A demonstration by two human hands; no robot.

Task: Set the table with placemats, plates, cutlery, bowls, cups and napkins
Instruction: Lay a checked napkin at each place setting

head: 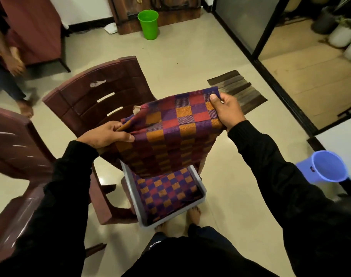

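Both hands hold a checked placemat (170, 126), woven in red, purple and orange squares, lifted above a grey tray (198, 182). The left hand (106, 134) pinches the mat's near left edge, thumb on top and fingers curled beneath, so the cloth bunches there. The right hand (226, 110) grips the far right corner, thumb pressed on the upper face and fingers wrapped behind. The mat hangs between them, its lower part drooping toward the tray.

Inside the tray lies a second checked placemat (168, 192) of the same pattern, lying flat and filling most of the tray. The tray rests on the seat of a maroon plastic chair (94, 100), its near end jutting past the seat edge above the person's bare feet (194, 214).

A second maroon chair (14, 148) stands at the left. At the right edge, a light blue plastic cup (326, 166) sits on a white table (340, 134). Further off, a green plastic cup (148, 24) stands on the tiled floor by a wooden panel, and a striped brown doormat (238, 90) lies near a dark door frame. Another person's arm and legs (12, 76) show at the upper left, blurred.
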